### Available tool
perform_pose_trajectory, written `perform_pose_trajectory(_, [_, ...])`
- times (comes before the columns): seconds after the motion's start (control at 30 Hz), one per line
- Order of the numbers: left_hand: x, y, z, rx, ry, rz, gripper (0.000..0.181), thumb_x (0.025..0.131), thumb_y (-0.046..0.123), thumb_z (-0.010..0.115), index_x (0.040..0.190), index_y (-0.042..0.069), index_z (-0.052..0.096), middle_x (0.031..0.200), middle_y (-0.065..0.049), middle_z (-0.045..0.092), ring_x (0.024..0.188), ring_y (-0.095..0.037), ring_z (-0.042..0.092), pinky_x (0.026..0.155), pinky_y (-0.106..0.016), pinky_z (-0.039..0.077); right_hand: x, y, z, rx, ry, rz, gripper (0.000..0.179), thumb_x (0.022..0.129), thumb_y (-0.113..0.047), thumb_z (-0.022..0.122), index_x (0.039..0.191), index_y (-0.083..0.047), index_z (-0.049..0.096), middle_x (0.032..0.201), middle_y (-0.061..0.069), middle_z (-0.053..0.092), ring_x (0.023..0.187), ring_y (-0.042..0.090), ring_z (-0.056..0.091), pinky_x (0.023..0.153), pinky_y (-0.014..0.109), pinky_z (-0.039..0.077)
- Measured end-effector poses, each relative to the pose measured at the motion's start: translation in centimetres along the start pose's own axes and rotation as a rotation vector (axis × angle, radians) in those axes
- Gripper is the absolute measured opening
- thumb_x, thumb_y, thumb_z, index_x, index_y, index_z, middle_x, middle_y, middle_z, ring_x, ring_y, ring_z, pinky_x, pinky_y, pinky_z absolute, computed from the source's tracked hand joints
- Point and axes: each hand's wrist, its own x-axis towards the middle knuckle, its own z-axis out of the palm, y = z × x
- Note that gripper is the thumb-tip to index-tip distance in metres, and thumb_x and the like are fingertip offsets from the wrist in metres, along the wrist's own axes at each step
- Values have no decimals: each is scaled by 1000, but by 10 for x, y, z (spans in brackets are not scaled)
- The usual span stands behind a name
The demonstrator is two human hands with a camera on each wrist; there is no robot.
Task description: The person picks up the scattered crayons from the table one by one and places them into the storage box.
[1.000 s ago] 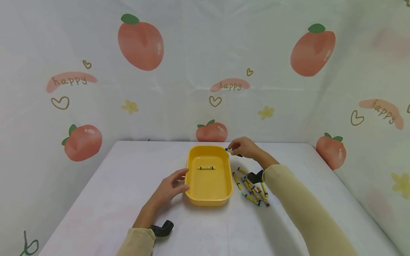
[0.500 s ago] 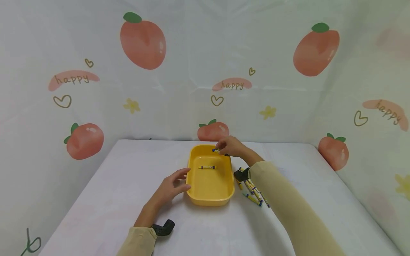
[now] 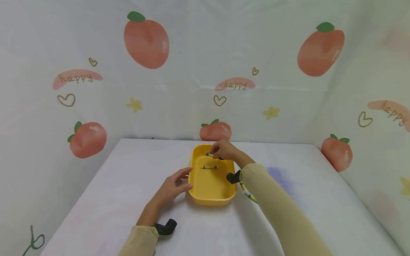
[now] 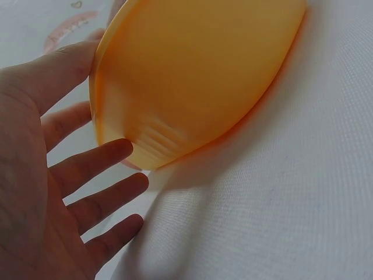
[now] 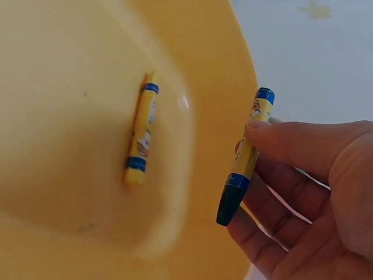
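Observation:
A yellow plastic tray (image 3: 211, 186) stands on the table. My left hand (image 3: 173, 186) rests at its left side, the fingers spread and fairly straight; in the left wrist view the thumb and some fingertips touch the tray's wall (image 4: 198, 70). Over the tray's far end, my right hand (image 3: 225, 150) pinches a dark-tipped crayon (image 5: 247, 146) between thumb and fingers. That crayon has a yellow wrapper with blue bands. Below it, a yellow crayon (image 5: 143, 128) lies crosswise on the tray floor, apart from the held one.
To the right of the tray lie loose crayons (image 3: 250, 196), mostly hidden behind the right sleeve (image 3: 272, 199). A black wrist device (image 3: 233, 177) hangs over the tray's right rim. Behind the table (image 3: 144, 160) hangs a cloth printed with peaches.
My right hand has moved left with the dark-tipped crayon, from beyond the tray's far right corner to over its inside. The left hand stays at the tray's side.

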Motion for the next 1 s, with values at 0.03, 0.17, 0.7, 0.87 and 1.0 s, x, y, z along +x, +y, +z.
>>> perform_pose_trajectory(0.03, [0,0,0,-2,-4,2,61,87,28,73,143,21,49,138,-2,54,121,-23,52,105,-48,39,0,0,2,-4,-2,9,11,87,-5,72,97,-6,73,92,2,68,83,19,60,78,29,54])
perform_pose_trajectory(0.17, [2,-2,2,-4,-9,4,61,88,29,72,143,22,49,138,0,54,121,-22,51,106,-48,38,0,1,7,-18,5,27,10,87,-6,72,97,-7,73,92,1,68,83,18,60,77,29,54])
perform_pose_trajectory(0.7, [0,0,1,7,2,-20,60,87,29,72,143,25,50,136,3,55,121,-20,51,106,-47,38,12,-2,23,-93,-23,51,11,87,-3,71,95,-10,74,92,-1,68,86,18,57,83,29,52])
perform_pose_trajectory(0.87, [0,0,0,10,7,-27,60,87,30,72,142,26,50,136,3,55,121,-20,52,106,-48,38,12,-4,24,-99,-28,69,12,88,-3,70,96,-10,74,93,0,68,87,19,57,84,30,52])
perform_pose_trajectory(1.0, [0,1,0,14,5,-20,60,88,30,72,143,24,49,136,3,55,121,-21,52,106,-47,38,10,-5,23,-111,-23,69,15,88,-2,67,100,-8,74,95,1,68,87,18,58,81,29,53])
